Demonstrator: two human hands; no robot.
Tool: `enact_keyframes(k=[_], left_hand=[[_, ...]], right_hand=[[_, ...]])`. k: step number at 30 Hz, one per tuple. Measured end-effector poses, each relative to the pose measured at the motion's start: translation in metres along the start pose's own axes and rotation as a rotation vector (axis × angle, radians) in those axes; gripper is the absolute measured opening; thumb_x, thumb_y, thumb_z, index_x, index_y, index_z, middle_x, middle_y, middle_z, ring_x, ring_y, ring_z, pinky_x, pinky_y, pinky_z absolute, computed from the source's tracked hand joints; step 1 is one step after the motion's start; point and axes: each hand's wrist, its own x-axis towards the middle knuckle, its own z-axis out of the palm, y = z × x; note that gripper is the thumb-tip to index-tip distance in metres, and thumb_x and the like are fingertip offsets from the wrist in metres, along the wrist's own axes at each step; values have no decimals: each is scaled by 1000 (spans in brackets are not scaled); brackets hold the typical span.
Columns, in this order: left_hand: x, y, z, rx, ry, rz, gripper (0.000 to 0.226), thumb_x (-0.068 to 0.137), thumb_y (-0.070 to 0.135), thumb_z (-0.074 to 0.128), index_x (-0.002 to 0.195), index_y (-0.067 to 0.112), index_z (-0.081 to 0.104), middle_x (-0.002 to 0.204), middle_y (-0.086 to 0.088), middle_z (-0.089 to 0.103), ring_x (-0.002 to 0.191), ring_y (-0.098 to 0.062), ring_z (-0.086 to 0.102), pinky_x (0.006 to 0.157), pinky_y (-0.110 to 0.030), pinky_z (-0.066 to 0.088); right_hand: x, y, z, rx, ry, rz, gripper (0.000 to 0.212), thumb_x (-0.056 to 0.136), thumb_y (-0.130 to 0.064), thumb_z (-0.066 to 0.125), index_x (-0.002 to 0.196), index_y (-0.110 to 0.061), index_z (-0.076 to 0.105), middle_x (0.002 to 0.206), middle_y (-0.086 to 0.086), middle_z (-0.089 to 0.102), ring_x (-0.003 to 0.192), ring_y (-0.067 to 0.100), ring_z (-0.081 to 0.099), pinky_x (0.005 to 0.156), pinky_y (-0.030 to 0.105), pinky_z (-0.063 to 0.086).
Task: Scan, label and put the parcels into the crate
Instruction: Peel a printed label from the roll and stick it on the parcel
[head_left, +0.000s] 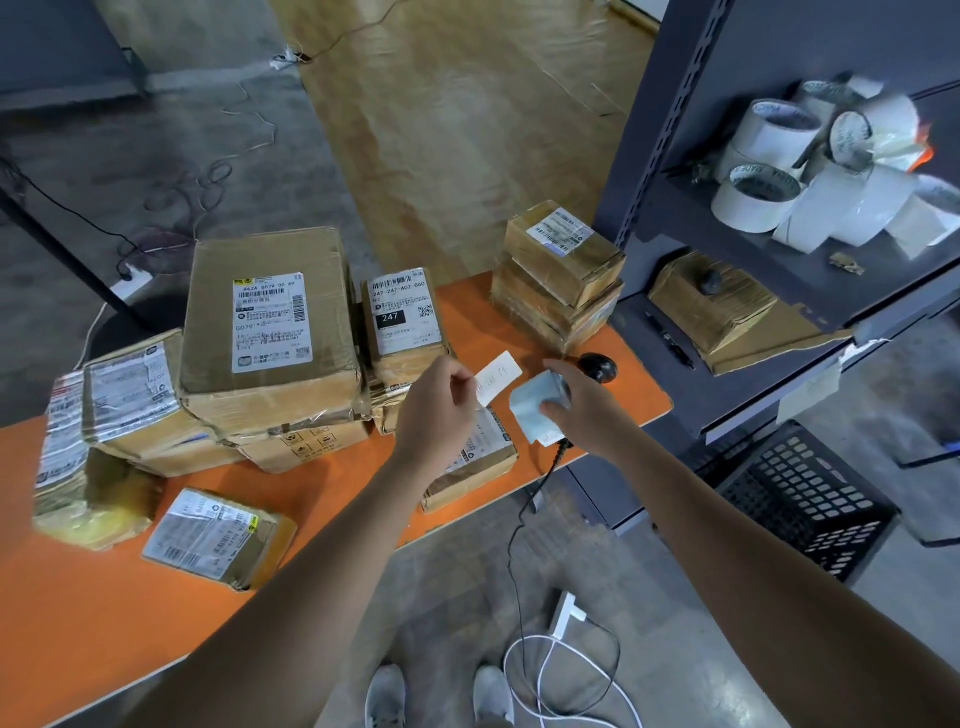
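My left hand (434, 410) pinches a small white label (497, 378) above the orange table (104, 613). My right hand (584, 410) grips a pale blue label printer (535, 408) just right of the label. Under my left hand lies a flat cardboard parcel (475, 465) near the table's front edge. A black scanner (598, 367) rests on the table behind my right hand, its cable trailing to the floor. The black plastic crate (802, 501) stands on the floor at the lower right.
Several taped cardboard parcels crowd the table: a big box (270, 332), a parcel marked 247 (402, 322), a stack (558, 275) at the right end, a flat one (218, 538) in front. A grey shelf (737, 291) holds tape rolls (779, 171) and a box. Cables lie on the floor.
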Motion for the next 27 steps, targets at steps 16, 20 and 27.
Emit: enact_keyframes(k=[16, 20, 27], left_hand=[[-9, -46, -6, -188, -36, -492, 16, 88, 13, 63, 79, 24, 56, 87, 6, 61, 86, -16, 63, 72, -39, 57], [-10, -54, -7, -176, -40, -505, 13, 89, 15, 62, 81, 24, 57, 89, 6, 62, 86, -13, 62, 71, -37, 56], [-14, -55, -2, -175, -76, -533, 10, 88, 13, 61, 85, 21, 58, 96, 1, 64, 86, -15, 63, 61, -26, 53]], right_hand=[[72, 11, 58, -766, -19, -207, 78, 81, 4, 62, 146, -29, 31, 127, 5, 53, 124, 25, 47, 103, 55, 33], [77, 17, 68, -840, -23, -257, 84, 78, 4, 62, 146, -29, 27, 125, 6, 52, 121, 27, 48, 103, 55, 32], [64, 2, 55, -556, 71, -269, 44, 94, -28, 57, 137, -24, 51, 134, 7, 53, 125, 25, 48, 104, 39, 40]])
